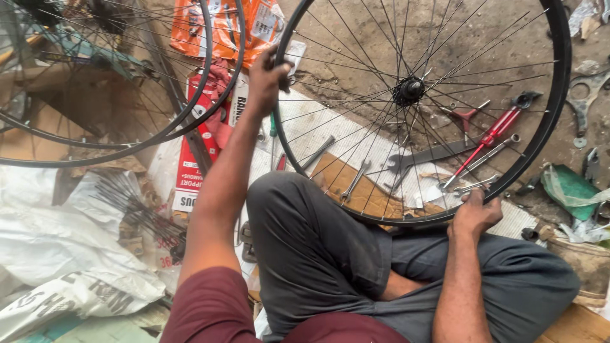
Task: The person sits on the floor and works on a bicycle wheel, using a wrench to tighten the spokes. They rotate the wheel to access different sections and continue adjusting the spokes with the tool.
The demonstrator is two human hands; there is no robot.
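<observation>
A black spoked bicycle wheel rim [559,95] stands upright in front of my crossed legs, its hub [408,90] near the top centre. My left hand [267,79] grips the rim's left side, fingers wrapped around it. My right hand [475,213] holds the rim at its lower right, where it rests near my knee in grey trousers [330,254]. Seen through the spokes, tools lie on the ground: a red-handled tool [499,130] and several spanners [354,181].
Two more spoked wheels [190,95] lean at the upper left. Orange and red packets [203,32] lie behind them. White sacks [57,254] and a bundle of loose spokes [136,206] lie at left. A large spanner [581,105] and green cloth [569,187] sit at right.
</observation>
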